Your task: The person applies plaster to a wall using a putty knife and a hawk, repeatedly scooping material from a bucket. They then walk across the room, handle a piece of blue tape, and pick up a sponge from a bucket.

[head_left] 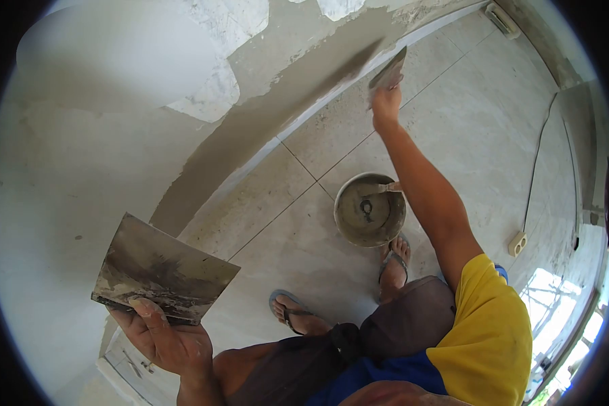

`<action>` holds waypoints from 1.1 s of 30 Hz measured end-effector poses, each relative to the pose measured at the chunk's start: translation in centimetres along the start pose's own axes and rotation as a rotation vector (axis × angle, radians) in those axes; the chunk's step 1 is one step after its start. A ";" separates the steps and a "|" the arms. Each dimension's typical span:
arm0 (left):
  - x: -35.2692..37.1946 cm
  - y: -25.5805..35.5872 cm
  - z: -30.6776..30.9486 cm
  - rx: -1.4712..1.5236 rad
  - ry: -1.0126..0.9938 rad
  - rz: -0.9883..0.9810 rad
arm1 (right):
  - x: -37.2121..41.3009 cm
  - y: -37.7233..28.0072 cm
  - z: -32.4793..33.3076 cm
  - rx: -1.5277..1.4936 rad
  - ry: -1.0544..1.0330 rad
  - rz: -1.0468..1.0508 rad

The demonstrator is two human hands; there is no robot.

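Note:
My left hand (172, 345) grips a wide putty knife (172, 260) by its back edge, thumb on the blade. Dark grey smears cover that blade, which is raised in front of the wall. Stretched far forward, my right hand (387, 105) is closed around a second putty knife (390, 70); its blade stands close to the foot of the wall. A band of damp grey plaster (240, 139) runs along the lower wall (81, 169). Below my right forearm stands a round bucket (337, 211) with grey mix inside, and a tool handle (390, 187) lies across its rim.
My feet in flip-flops (287, 311) are on the tiled floor (277, 237) beside the bucket. A socket block (517, 243) with a cable (536, 162) lies at the right. A pale oblong object (503, 20) rests in the far corner.

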State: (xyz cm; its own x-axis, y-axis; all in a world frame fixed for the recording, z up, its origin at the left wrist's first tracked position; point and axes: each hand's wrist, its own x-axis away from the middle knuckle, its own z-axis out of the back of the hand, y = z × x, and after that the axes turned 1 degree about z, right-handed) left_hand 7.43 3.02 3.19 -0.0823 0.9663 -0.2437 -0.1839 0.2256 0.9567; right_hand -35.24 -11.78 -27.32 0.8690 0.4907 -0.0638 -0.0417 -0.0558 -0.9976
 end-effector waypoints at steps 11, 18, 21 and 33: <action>0.6 -1.1 1.7 -0.111 0.008 -0.060 | 9.6 -0.5 -4.2 0.160 -0.373 0.193; -0.6 0.4 -1.2 0.201 -0.060 0.082 | 22.4 -2.1 -6.5 0.021 -0.669 0.204; -0.7 0.3 -1.5 0.212 -0.079 0.101 | 23.9 -3.8 -4.3 0.014 -0.953 0.254; -0.7 0.0 -0.4 0.112 0.028 0.056 | 0.1 -6.0 -0.1 -0.388 -0.307 -0.642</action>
State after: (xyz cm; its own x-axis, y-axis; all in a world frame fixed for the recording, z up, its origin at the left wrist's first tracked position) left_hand 7.10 2.33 3.25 -0.1173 0.9744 -0.1920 -0.0677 0.1850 0.9804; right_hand -34.82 -11.46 -21.30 0.4892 0.7430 0.4567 0.6420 0.0476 -0.7652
